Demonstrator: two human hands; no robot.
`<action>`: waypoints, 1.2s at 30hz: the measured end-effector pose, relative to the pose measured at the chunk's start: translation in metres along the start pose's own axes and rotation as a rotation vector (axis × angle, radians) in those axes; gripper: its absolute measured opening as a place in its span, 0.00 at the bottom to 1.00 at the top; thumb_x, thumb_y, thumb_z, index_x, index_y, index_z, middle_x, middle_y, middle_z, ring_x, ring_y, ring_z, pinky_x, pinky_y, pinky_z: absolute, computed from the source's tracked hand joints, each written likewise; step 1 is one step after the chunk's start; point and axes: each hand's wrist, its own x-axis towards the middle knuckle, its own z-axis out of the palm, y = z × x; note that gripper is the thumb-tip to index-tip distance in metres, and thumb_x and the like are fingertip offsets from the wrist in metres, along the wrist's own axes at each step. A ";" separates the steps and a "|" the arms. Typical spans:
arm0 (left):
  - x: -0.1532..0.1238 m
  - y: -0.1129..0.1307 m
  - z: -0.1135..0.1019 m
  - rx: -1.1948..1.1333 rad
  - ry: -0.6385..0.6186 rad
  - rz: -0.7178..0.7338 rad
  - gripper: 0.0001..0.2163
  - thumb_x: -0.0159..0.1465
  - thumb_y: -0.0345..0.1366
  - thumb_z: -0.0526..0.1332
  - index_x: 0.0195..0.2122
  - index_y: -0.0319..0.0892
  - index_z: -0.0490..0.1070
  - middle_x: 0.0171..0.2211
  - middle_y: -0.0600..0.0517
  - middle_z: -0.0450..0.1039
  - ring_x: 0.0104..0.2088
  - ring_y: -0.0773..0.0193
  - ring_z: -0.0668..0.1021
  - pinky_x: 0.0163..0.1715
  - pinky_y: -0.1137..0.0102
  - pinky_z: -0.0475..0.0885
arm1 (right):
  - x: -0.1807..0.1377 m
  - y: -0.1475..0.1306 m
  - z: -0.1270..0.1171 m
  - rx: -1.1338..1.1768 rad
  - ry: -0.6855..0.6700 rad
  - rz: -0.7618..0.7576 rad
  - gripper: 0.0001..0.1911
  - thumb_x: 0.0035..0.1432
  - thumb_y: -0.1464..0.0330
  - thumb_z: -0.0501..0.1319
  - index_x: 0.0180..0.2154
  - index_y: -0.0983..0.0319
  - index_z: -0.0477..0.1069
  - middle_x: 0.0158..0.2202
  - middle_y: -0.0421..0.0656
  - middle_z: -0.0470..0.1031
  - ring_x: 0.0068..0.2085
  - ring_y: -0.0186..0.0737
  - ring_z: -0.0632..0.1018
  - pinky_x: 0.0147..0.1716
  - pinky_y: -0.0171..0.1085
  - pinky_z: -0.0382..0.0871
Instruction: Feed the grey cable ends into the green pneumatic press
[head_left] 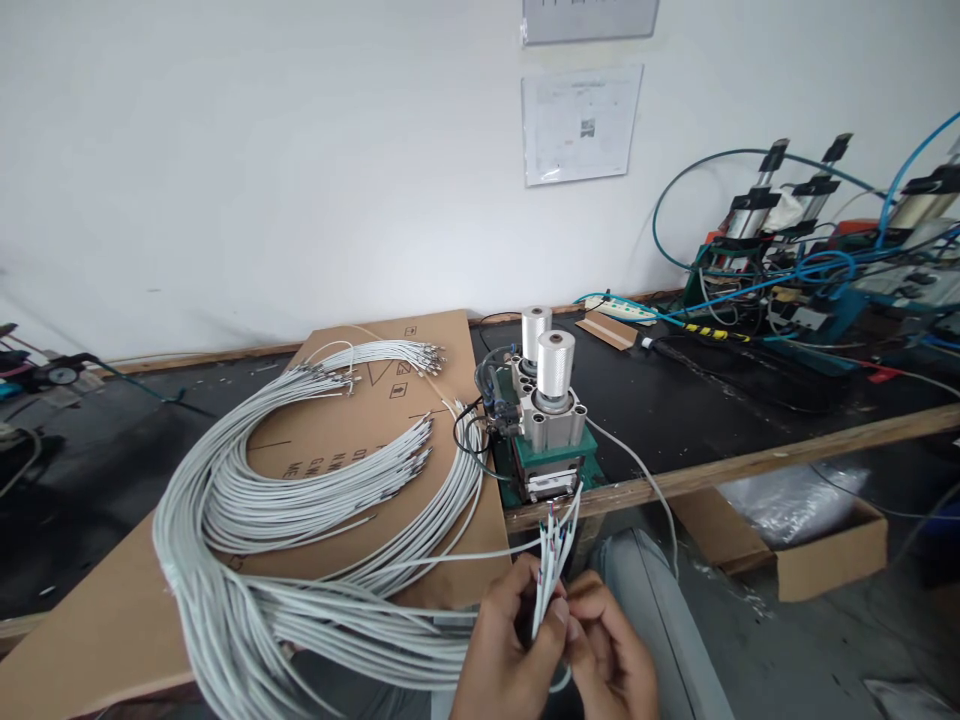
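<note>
My left hand (506, 640) is closed around a bunch of white cables (553, 560) whose stripped ends, with small coloured wires, point up. Close beside it, my right hand (607, 645) has its fingers pinched at the lower side of the same bunch; what exactly sits between those fingertips is hidden. Just beyond the cable ends stands a small pneumatic press (553, 420) with two silver cylinders on a green base. A thick looped bundle of white cables (187, 530) lies to the left, part of it running toward my hands.
Under the looped bundle is a flat cardboard sheet (442, 510) on the black workbench (690, 400). More pneumatic machines (750, 215) with blue hoses stand at the back right. Below the bench edge, an open cardboard box (832, 560) holds clear plastic. A power strip (619, 308) lies near the wall.
</note>
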 end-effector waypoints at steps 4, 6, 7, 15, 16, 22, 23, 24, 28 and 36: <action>0.000 0.000 0.003 0.013 0.052 0.016 0.06 0.62 0.37 0.63 0.30 0.42 0.71 0.25 0.56 0.72 0.29 0.64 0.75 0.34 0.73 0.69 | -0.001 0.001 -0.001 -0.043 -0.001 -0.016 0.12 0.63 0.60 0.65 0.29 0.58 0.72 0.26 0.37 0.65 0.25 0.34 0.63 0.28 0.31 0.64; 0.000 0.000 0.004 0.027 0.078 0.021 0.06 0.61 0.37 0.62 0.30 0.42 0.71 0.25 0.56 0.71 0.29 0.64 0.74 0.33 0.73 0.69 | -0.001 0.001 -0.001 -0.057 -0.003 -0.009 0.13 0.64 0.60 0.64 0.28 0.58 0.72 0.27 0.37 0.66 0.25 0.34 0.64 0.27 0.31 0.62; -0.001 0.000 0.005 0.037 0.089 0.022 0.05 0.61 0.37 0.62 0.29 0.42 0.71 0.25 0.56 0.71 0.29 0.64 0.73 0.33 0.73 0.69 | -0.001 0.001 -0.001 -0.062 -0.006 -0.010 0.14 0.64 0.59 0.64 0.28 0.58 0.71 0.27 0.37 0.66 0.25 0.34 0.64 0.26 0.31 0.62; -0.001 -0.004 0.004 0.103 0.141 -0.004 0.07 0.60 0.38 0.63 0.34 0.40 0.76 0.29 0.53 0.75 0.33 0.60 0.75 0.37 0.71 0.69 | 0.000 0.000 -0.001 -0.055 0.006 -0.003 0.15 0.63 0.58 0.65 0.28 0.59 0.70 0.28 0.38 0.66 0.25 0.34 0.63 0.25 0.31 0.61; -0.001 -0.004 0.003 0.087 0.116 -0.008 0.07 0.61 0.38 0.63 0.33 0.41 0.75 0.28 0.54 0.74 0.32 0.61 0.75 0.36 0.71 0.68 | 0.000 0.000 -0.001 -0.048 0.007 -0.005 0.15 0.63 0.58 0.65 0.28 0.59 0.70 0.29 0.39 0.67 0.26 0.34 0.63 0.26 0.32 0.63; 0.001 0.002 0.003 0.017 0.048 -0.024 0.06 0.60 0.38 0.63 0.30 0.42 0.71 0.25 0.57 0.70 0.29 0.64 0.72 0.33 0.74 0.67 | -0.001 0.001 -0.001 -0.051 -0.006 -0.026 0.14 0.64 0.59 0.64 0.29 0.58 0.71 0.27 0.37 0.64 0.26 0.35 0.64 0.26 0.32 0.63; 0.001 0.003 0.003 0.014 0.053 -0.022 0.06 0.60 0.38 0.63 0.29 0.42 0.71 0.25 0.57 0.70 0.29 0.64 0.72 0.33 0.74 0.68 | -0.001 0.002 -0.001 -0.059 -0.005 -0.033 0.14 0.64 0.59 0.64 0.29 0.58 0.71 0.27 0.38 0.64 0.26 0.35 0.65 0.26 0.32 0.63; 0.000 0.004 0.003 0.014 0.063 -0.020 0.06 0.60 0.38 0.62 0.29 0.42 0.71 0.25 0.56 0.70 0.30 0.64 0.73 0.34 0.73 0.68 | -0.002 0.003 -0.001 -0.066 -0.003 -0.040 0.14 0.64 0.59 0.64 0.29 0.59 0.71 0.27 0.38 0.65 0.26 0.35 0.65 0.26 0.32 0.63; -0.002 0.002 0.003 0.090 0.080 -0.021 0.06 0.60 0.38 0.61 0.29 0.42 0.73 0.25 0.56 0.71 0.30 0.62 0.73 0.35 0.72 0.68 | -0.003 0.004 -0.002 -0.090 0.001 -0.047 0.14 0.64 0.58 0.64 0.29 0.58 0.70 0.29 0.39 0.67 0.26 0.34 0.66 0.26 0.31 0.64; 0.001 -0.013 -0.002 0.257 0.128 -0.017 0.07 0.56 0.36 0.60 0.32 0.40 0.75 0.28 0.52 0.73 0.32 0.61 0.74 0.35 0.70 0.67 | 0.002 -0.008 -0.008 -0.301 -0.057 -0.194 0.14 0.66 0.62 0.61 0.27 0.58 0.71 0.26 0.38 0.66 0.23 0.34 0.64 0.22 0.33 0.58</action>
